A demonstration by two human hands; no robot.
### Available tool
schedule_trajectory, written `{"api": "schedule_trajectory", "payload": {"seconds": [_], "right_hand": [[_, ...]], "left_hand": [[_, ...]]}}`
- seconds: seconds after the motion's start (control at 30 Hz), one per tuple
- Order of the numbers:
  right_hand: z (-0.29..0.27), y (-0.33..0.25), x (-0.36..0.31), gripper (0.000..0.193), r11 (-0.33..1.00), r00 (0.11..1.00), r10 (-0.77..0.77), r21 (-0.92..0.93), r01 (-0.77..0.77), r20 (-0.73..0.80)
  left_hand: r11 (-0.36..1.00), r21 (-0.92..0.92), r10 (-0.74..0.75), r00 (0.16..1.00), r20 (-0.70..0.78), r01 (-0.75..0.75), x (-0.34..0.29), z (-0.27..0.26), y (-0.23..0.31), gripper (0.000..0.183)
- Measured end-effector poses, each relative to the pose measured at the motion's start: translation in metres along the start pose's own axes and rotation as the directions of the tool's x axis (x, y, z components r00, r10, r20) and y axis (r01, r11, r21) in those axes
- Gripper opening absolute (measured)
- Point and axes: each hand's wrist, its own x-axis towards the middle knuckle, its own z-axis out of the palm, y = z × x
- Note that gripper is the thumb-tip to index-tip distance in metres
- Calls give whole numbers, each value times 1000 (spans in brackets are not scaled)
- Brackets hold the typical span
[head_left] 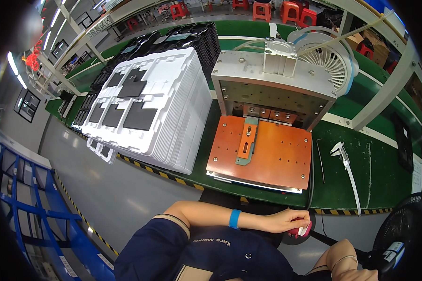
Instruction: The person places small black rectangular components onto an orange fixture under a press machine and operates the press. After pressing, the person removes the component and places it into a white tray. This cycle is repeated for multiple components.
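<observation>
My left hand (290, 221), a blue band on its wrist, reaches across my body to the front edge of the bench. Its fingers are closed on a small pink-red object (294, 231) with a white part, whose kind I cannot make out. At the lower right edge is my right hand (361, 275), next to a black fan (401, 234); its fingers are hidden. In front of me stands a press fixture (272, 70) with an orange base plate (281, 154). A slotted orange-and-green block (247, 140) lies on that plate.
Left of the fixture rises a stack of white trays (183, 117), with flat black pieces (140, 119) on top. Black trays (197, 42) are piled behind. A caliper (349, 173) and a hex key (320, 159) lie to the right. A white fan (330, 65) stands behind the fixture.
</observation>
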Motion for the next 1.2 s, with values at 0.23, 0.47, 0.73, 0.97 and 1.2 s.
{"api": "schedule_trajectory", "payload": {"seconds": [0.23,0.47,0.73,0.97,1.2], "right_hand": [[-16,13,-13,8,996,994,-51,83,43,101],[-33,35,-130,64,683,961,-7,-703,-197,-277],[-14,99,-193,116,662,328,-4,-248,-707,-945],[-3,114,-192,87,738,338,243,-53,-673,-909],[-5,129,-189,81,808,352,152,-89,-582,-923]], "left_hand": [[1000,-22,5,1000,17,-4,-3,1,4,24],[976,181,113,992,62,-122,-20,-1,25,20],[932,347,50,986,159,-103,-32,-12,49,32],[946,324,-37,999,3,34,-29,-14,49,31],[935,353,77,990,-116,-31,-30,-16,36,34]]}}
